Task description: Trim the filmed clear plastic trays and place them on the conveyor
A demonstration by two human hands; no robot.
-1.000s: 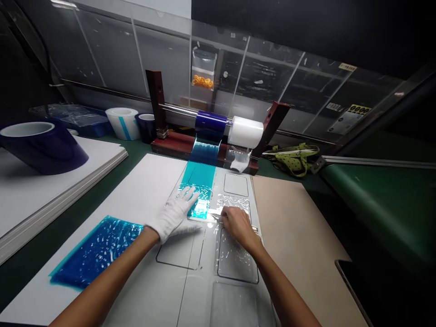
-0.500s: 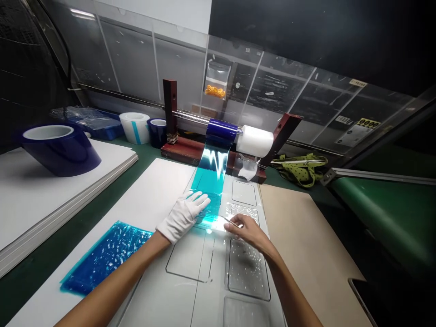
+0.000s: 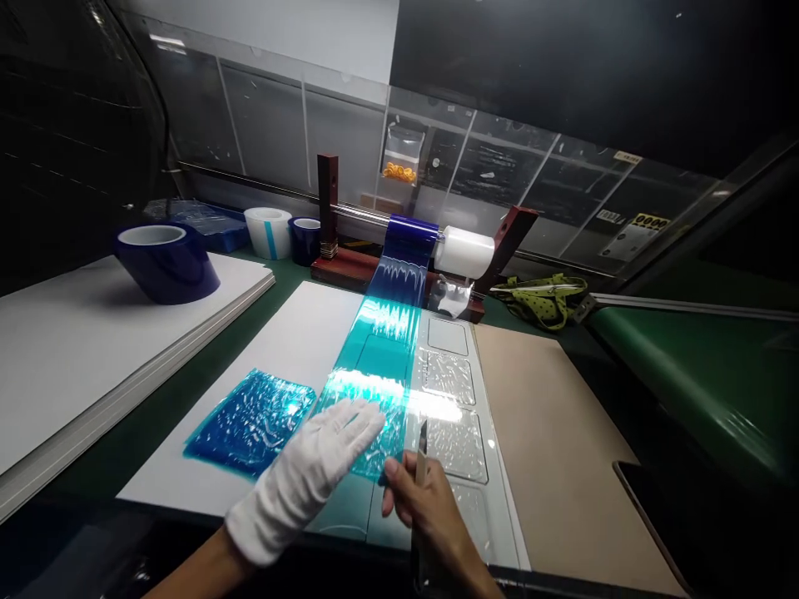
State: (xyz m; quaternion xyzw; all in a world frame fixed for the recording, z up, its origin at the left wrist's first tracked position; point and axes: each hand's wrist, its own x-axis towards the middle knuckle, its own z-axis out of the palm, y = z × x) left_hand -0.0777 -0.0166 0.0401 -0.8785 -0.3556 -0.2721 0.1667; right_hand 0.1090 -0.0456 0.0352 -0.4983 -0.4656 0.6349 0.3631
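Observation:
A strip of blue film [image 3: 382, 349] runs from its roll [image 3: 412, 231] down toward me over a pale board [image 3: 337, 524] marked with rectangular outlines. My left hand [image 3: 325, 449], in a white glove, lies with fingers stretched out on the lower part of the film. Bare, my right hand [image 3: 424, 499] grips a craft knife [image 3: 422, 453], blade pointing up and away. Its thumb and fingertips are at the film's lower right corner; whether they pinch it I cannot tell. Beside the film are clear film pieces [image 3: 454, 445] on the outlines.
A wooden stand [image 3: 328, 200] carries the blue roll and a white roll [image 3: 467, 252]. Bubbled blue film [image 3: 253, 424] lies on white paper at left. A large blue roll [image 3: 168, 262] sits on stacked sheets [image 3: 68, 358]. Brown board [image 3: 543, 433] and a phone-like object [image 3: 649, 520] are right.
Both hands have come nearer to me, and the blue film now reaches further down the board. The knife has swung to point upward, and the view has shifted.

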